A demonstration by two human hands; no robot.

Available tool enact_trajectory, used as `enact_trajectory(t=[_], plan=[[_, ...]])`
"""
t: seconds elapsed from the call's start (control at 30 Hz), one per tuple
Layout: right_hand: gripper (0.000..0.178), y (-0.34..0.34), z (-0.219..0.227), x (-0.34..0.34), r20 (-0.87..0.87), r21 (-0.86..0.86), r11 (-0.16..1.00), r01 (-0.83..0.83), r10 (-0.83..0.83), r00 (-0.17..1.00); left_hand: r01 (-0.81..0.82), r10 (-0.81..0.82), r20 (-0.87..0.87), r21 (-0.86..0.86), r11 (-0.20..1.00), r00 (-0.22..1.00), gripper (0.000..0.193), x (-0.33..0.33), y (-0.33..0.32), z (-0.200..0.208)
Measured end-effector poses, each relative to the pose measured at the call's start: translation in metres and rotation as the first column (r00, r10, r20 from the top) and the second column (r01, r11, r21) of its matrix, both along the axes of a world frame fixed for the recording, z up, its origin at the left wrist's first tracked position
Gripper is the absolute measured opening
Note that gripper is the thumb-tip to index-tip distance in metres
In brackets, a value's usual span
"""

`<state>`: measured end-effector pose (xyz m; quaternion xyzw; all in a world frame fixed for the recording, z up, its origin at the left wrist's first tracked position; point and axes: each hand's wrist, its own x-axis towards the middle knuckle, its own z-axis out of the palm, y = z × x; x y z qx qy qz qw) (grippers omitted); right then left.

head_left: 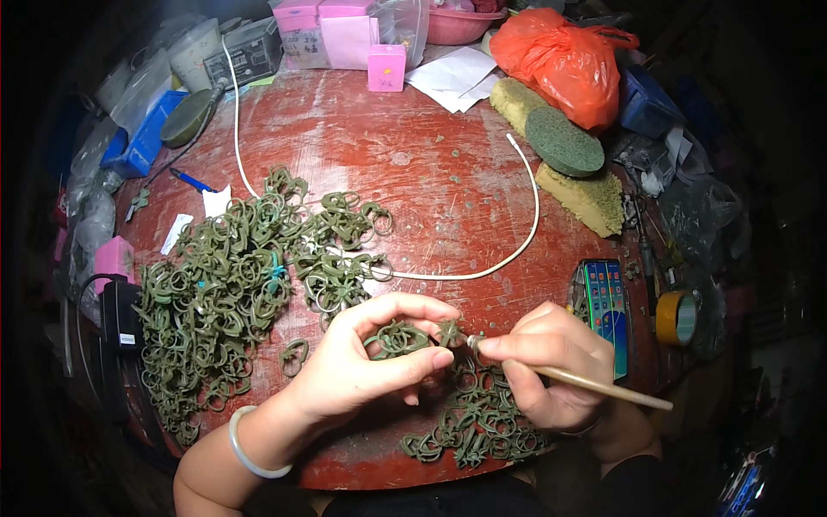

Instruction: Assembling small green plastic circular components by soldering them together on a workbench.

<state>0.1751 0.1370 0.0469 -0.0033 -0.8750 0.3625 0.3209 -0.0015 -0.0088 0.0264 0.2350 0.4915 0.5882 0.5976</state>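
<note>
My left hand (pixel 349 366) is closed around several dull green rings (pixel 396 339). Between its thumb and index fingertip sits one green ring with a star-like top (pixel 449 331). My right hand (pixel 556 366) grips a slim tool with a tapered wooden handle (pixel 603 385) and a metal collar. Its tip points at the star-topped ring; whether they touch, I cannot tell. Below my hands lies a small heap of similar green rings (pixel 478 422). A much larger heap (pixel 215 293) spreads over the table's left side, and a single ring (pixel 294 355) lies apart from it.
On the worn red table (pixel 405 189), a white cord (pixel 508 258) curves beyond my hands. At right lie a lit phone (pixel 605 302), yellow tape (pixel 676 318) and sponge blocks (pixel 579 200). A red plastic bag (pixel 556 65) and a pink box (pixel 387 68) stand at the back.
</note>
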Motion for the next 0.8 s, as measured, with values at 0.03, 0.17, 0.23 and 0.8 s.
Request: enact_trajectory(t=[0.03, 0.17, 0.23, 0.8], plan=[[0.026, 0.0008, 0.0005, -0.0002, 0.021, -0.033, 0.999, 0.002, -0.002, 1.0, 0.001, -0.001, 0.0, 0.0, 1.0, 1.0, 0.036, -0.0004, -0.0002, -0.0013], [0.026, 0.0033, 0.002, 0.0005, 0.001, -0.003, 1.0, 0.021, -0.021, 1.0, 0.007, -0.006, 0.13, -0.004, 1.0, 0.991, 0.038, -0.0031, -0.0013, -0.0055], [0.027, 0.002, 0.0018, 0.0013, 0.019, -0.045, 0.999, 0.0, 0.001, 1.0, 0.01, -0.008, 0.17, -0.009, 1.0, 0.985, 0.038, -0.0033, -0.001, -0.0063], [0.028, 0.002, 0.0008, 0.0005, 0.0, 0.004, 0.999, 0.046, -0.046, 0.999, -0.009, 0.008, 0.073, 0.003, 1.0, 0.997, 0.034, -0.0014, -0.0005, -0.0039]])
